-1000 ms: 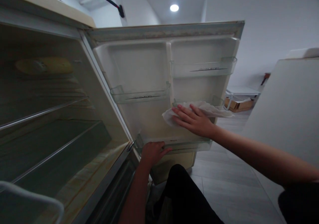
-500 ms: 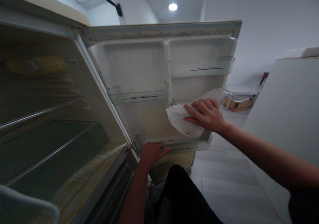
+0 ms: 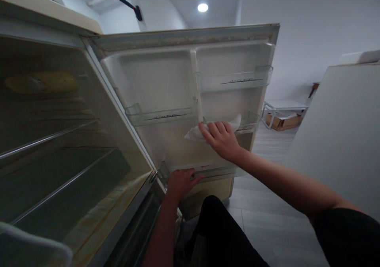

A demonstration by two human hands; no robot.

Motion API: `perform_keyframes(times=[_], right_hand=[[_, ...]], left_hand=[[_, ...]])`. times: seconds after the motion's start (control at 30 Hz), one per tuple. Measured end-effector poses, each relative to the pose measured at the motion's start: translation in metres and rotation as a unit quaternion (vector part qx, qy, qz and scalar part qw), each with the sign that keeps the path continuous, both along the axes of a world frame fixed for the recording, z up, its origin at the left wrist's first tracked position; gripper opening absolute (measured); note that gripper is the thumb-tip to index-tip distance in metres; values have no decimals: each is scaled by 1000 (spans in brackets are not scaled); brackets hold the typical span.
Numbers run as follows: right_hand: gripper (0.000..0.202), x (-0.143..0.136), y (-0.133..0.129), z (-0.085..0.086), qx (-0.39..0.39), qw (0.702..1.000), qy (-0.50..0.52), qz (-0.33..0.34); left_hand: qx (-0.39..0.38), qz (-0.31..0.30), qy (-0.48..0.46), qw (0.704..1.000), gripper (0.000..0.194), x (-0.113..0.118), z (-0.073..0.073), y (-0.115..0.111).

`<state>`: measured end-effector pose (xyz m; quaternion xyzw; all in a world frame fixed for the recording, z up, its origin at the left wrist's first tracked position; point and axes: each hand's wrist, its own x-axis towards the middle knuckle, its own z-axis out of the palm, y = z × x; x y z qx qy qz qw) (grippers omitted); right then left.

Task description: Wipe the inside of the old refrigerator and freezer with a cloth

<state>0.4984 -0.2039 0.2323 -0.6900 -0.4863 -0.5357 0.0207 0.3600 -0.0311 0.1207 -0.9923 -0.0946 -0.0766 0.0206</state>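
Observation:
My right hand [image 3: 221, 138] is closed on a crumpled white wipe [image 3: 194, 133], held against the inside of the open fridge door [image 3: 166, 77] near its central rib. Part of the wipe is hidden under my palm; a corner sticks out past my knuckles. Lower down, my left hand [image 3: 180, 183] is curled over the rim of the clear bottom door shelf [image 3: 218, 173], its thumb along the front and its fingertips hidden. Above are two more clear shelves, the left door shelf [image 3: 163, 115] and the upper right door shelf [image 3: 234, 81].
On the left, the fridge compartment [image 3: 118, 120] stands open, with glass shelves [image 3: 59, 172] inside. My bent knee [image 3: 212, 207] is below the door. To the right are a large white panel [image 3: 341, 132] and a low white table [image 3: 286, 104] above a cardboard box [image 3: 283, 121].
My right hand has moved left and slightly up across the door with the wipe, which is now more bunched. The middle right shelf shows more. My left hand stays on the bottom shelf.

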Motion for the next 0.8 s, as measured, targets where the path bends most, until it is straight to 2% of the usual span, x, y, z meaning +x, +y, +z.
perform_keyframes(times=[0.17,0.37,0.67,0.8], right_hand=[[50,13,-8,-3,-8,1000,-20,11],[54,38,-29,-8,-6,999,34,29],[46,95,-62,-20,43,994,104,-17],[43,118,-75,-21,77,989,125,-13]], left_hand=[[8,1,-4,1000,64,2,0,0],[0,4,-15,1000,65,6,-2,0],[3,11,-26,1000,68,19,-1,-6],[-4,16,-19,1000,65,24,-1,-9]])
